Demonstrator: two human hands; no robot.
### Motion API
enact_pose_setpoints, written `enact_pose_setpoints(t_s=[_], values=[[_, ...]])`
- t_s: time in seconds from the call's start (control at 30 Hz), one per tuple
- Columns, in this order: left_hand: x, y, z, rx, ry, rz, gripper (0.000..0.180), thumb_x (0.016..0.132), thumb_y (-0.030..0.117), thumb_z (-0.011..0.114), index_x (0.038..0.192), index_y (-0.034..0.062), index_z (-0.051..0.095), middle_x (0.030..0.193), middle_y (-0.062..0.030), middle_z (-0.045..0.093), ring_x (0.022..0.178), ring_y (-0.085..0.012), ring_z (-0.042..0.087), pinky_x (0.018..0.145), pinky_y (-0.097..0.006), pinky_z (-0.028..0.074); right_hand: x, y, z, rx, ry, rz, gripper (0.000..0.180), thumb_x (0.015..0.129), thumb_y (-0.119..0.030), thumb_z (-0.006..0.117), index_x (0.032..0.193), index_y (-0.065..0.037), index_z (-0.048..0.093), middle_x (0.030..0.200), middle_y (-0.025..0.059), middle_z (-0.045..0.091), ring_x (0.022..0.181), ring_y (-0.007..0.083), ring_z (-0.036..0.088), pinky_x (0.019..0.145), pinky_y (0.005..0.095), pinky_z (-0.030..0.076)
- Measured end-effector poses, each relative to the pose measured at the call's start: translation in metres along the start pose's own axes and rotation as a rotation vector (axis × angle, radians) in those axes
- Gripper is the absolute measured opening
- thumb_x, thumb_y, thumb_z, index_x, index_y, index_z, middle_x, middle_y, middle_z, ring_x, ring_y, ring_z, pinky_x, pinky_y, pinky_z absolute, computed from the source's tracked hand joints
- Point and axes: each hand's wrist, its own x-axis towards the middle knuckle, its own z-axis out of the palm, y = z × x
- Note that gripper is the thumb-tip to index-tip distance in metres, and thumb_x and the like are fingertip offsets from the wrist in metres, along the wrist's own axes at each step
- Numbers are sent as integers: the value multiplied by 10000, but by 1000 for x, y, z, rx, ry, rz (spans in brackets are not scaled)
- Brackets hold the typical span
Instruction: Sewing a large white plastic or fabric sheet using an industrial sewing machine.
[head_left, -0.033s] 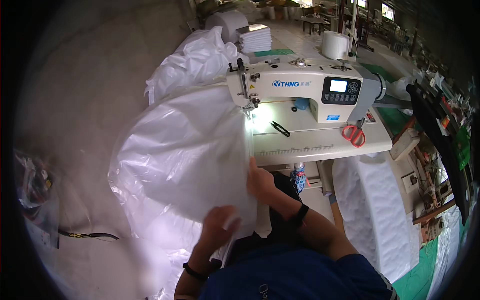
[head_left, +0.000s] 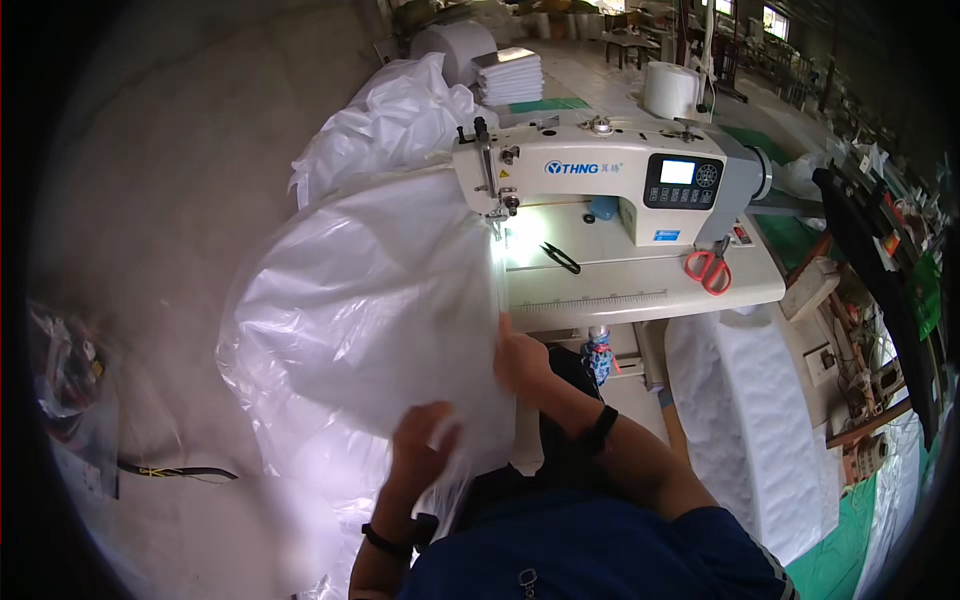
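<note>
A large white plastic-lined sack is gathered under both hands, spreading up and to the left of them. The left hand is closed on a fold at its near edge. The right hand is pressed flat, fingers together, on the sack's right edge. That edge is seen to run straight up from the right hand to the lit needle of the sewing machine. Judged from this, the seam is only being fed in; most remains unsewn. 1 pair of orange scissors lies far right.
</note>
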Motion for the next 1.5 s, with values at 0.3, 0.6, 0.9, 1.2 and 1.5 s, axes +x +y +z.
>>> enact_pose_setpoints(t_s=[0.3,0.6,0.9,1.2,1.5], values=[[56,-119,-47,418,224,-97,324,809,136,621,1110,27,577,1155,-174,554,1057,-335,526,911,-400,414,51,-2,-10,-181,-93,36,463,767,-69,475,1185,105,375,750,219,636,691,352,643,627,424,509],[111,-200,-34,673,-38,-276,420,879,327,508,1255,141,497,1332,-119,435,1253,-313,370,1020,-512,257,97,-3,-18,-235,-150,-11,409,788,-65,467,1135,146,422,808,207,648,740,327,654,642,398,516],[172,-238,-32,708,-159,-447,509,899,464,363,1341,214,399,1425,-63,323,1328,-276,261,1042,-567,166,138,6,-21,-84,-225,123,475,807,-105,436,1239,88,397,937,194,640,882,329,629,737,397,500],[215,-201,-49,848,-499,-553,452,894,428,388,1231,145,495,1328,-142,426,1222,-303,410,988,-533,301,90,19,-43,597,-156,314,414,761,-45,494,1160,57,448,936,202,630,768,312,657,591,440,534],[125,-84,9,522,-195,155,367,849,397,552,1105,136,588,1105,-81,589,1069,-244,514,951,-513,324,-16,66,-20,834,-598,395,215,796,-59,512,998,13,526,808,118,639,733,205,655,609,316,551]])
